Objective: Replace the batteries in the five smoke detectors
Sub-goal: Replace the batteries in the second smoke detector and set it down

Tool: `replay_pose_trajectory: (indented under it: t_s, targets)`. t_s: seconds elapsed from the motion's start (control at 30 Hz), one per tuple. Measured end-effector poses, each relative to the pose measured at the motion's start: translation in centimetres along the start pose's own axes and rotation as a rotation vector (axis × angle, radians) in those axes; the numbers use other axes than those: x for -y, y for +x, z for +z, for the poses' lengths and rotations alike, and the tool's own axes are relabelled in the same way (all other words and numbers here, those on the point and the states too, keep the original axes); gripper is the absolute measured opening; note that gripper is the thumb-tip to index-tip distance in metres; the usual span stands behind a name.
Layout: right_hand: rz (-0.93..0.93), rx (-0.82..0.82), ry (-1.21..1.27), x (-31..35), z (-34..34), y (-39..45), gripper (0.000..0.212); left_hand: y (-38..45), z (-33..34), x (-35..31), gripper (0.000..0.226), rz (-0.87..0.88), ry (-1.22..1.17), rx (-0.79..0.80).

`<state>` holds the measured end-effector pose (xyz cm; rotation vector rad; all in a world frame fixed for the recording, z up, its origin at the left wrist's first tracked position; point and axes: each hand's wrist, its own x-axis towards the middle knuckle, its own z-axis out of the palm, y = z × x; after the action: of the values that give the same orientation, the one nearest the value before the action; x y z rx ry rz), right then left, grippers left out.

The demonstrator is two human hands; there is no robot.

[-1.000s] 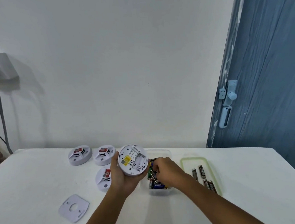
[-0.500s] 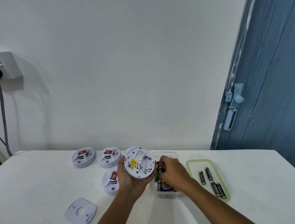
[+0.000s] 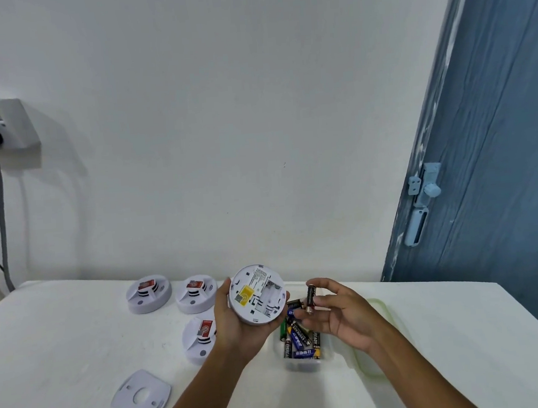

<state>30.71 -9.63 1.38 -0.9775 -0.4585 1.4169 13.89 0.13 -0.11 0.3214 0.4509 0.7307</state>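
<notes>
My left hand [image 3: 235, 327] grips a round white smoke detector [image 3: 257, 294], its back turned to me with a yellow label and an open, empty battery bay. My right hand [image 3: 340, 312] pinches a single black battery [image 3: 310, 298] upright, just right of the detector. Below both hands a clear plastic box [image 3: 302, 360] holds several loose batteries [image 3: 299, 338]. Three more detectors lie on the white table: two at the back [image 3: 148, 293] [image 3: 196, 294] and one nearer [image 3: 200, 339], partly hidden by my left wrist.
A white mounting plate [image 3: 141, 397] lies at the front left. A green-rimmed lid [image 3: 380, 311] lies behind my right forearm. The wall stands close behind the table, a blue door [image 3: 489, 160] at right, a socket with a grey cable [image 3: 0, 199] at left.
My right hand has come up out of the battery box with one battery pinched in it. The detector stays held in my left hand, raised slightly.
</notes>
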Motion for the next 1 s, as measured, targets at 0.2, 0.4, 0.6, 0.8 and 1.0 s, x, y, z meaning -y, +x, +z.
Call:
replay_pose_trajectory:
  t_s: [0.2, 0.4, 0.6, 0.8, 1.0]
  targets:
    - [-0.272, -0.170, -0.346, 0.0, 1.6, 0.2, 0.019, -0.1, 0.5, 0.0, 0.052, -0.018, 0.023, -0.003]
    - [-0.440, -0.186, -0.548, 0.1, 4.0, 0.7, 0.013, 0.0, 0.7, 0.0, 0.056, -0.033, 0.050, 0.016]
    - [-0.512, -0.269, -0.796, -0.4, 5.0, 1.7, 0.008, 0.0, 1.0, 0.0, 0.056, -0.041, 0.038, 0.005]
    - [-0.608, -0.341, -0.858, -0.8, 5.4, 2.0, 0.015, 0.2, 1.2, 0.0, 0.055, -0.033, 0.042, -0.018]
    - [-0.730, -0.356, -1.017, -1.4, 4.9, 2.4, 0.006, 0.2, 1.5, 0.0, 0.058, -0.026, 0.046, 0.025]
